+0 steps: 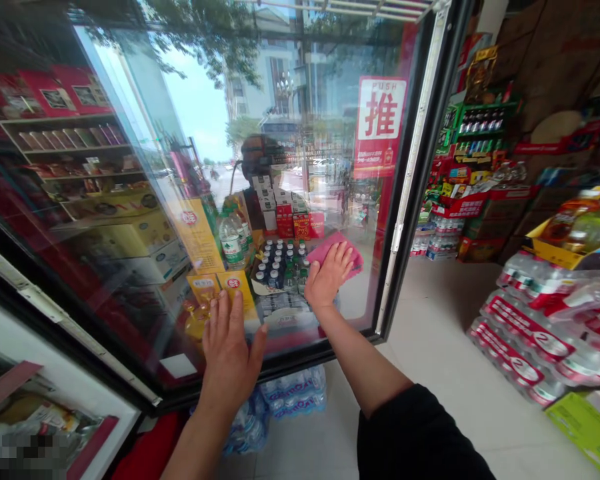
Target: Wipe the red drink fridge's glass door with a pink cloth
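A glass door [325, 193] with a black frame stands swung out in front of me. My right hand [329, 273] holds a pink cloth [350, 257] pressed to the glass, fingers laid over it, in the lower right part of the pane. My left hand [233, 353] is open, fingers spread, at the lower middle of the same pane; whether it touches the glass I cannot tell. A red and white push sticker [380, 123] is on the upper right of the pane. Through the glass show bottles, yellow boxes and reflections of the street.
Shrink-wrapped bottle packs [525, 327] are stacked on the right, a green box [585, 427] by them. Blue-wrapped water packs [295, 393] sit on the tiled floor [430, 313] beyond the door's lower edge. At left is a cooler shelf [93, 447]; stocked racks [485, 127] stand behind.
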The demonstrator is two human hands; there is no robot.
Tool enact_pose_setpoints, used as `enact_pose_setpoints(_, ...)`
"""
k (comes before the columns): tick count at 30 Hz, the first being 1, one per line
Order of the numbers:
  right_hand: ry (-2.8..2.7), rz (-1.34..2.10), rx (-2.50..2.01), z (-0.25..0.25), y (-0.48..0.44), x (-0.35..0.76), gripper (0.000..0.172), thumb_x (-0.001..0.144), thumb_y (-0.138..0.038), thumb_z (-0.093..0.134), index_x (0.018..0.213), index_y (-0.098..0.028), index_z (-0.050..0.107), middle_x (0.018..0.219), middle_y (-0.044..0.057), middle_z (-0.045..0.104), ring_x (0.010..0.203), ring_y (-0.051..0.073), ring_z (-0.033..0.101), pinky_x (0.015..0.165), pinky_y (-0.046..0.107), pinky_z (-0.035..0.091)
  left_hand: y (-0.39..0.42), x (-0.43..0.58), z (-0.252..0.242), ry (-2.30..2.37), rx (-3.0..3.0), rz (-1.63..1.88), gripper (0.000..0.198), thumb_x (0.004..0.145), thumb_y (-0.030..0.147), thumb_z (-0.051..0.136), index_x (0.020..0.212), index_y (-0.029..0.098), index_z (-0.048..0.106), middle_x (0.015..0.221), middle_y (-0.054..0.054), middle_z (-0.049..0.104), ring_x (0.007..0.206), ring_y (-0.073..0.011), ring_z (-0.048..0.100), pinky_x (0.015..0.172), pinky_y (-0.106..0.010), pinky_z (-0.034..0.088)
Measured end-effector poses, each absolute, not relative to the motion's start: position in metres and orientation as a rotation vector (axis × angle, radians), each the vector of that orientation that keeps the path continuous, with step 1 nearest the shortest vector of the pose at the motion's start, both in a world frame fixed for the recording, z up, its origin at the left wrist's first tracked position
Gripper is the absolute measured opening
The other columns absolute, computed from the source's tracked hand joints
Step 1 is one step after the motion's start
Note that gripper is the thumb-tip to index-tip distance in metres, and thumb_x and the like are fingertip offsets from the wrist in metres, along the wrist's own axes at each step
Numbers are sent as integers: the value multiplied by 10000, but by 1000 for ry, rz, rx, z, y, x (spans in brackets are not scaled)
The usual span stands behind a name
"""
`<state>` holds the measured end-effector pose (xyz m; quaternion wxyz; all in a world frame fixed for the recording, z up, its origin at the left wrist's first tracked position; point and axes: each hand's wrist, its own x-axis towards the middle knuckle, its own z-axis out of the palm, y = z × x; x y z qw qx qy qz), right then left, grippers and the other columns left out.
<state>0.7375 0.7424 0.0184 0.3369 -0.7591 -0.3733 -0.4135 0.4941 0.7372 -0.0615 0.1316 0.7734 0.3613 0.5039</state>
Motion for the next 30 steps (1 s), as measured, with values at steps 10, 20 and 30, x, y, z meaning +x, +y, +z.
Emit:
enact_pose_setpoints(10, -2041, -980, -1868, -3, 746, 697, 685, 1104, -390, 515, 1747, -250, 328, 1821, 75, 321, 1725, 299, 193, 1403, 631, 109, 741, 483, -62, 1096, 2260, 1462, 856, 1066, 501, 539, 1787, 225, 170, 1837, -196, 234, 1720, -431, 162, 1339, -681, 257)
enact_pose_setpoints(20, -1602, -1256, -2022, 117, 705, 781, 746, 1085, -433, 529, 1755, -195, 305, 1847, 105, 244, 1736, 319, 120, 1403, 616, 53, 726, 507, -43, 979, 2286, 1501, 835, 1080, 501, 516, 1786, 221, 169, 1844, -177, 225, 1720, -407, 181, 1358, -656, 242)
enact_pose_setpoints(30, -854, -1166, -1861, 136, 740, 769, 742, 1078, -322, 347, 1758, -56, 215, 1829, 227, 224, 1721, 412, 127, 1313, 757, 237, 728, 494, -39, 1011, 2250, 1554, 801, 1086, 489, 501, 1782, 234, 198, 1848, -163, 219, 1714, -414, 204, 1352, -660, 253)
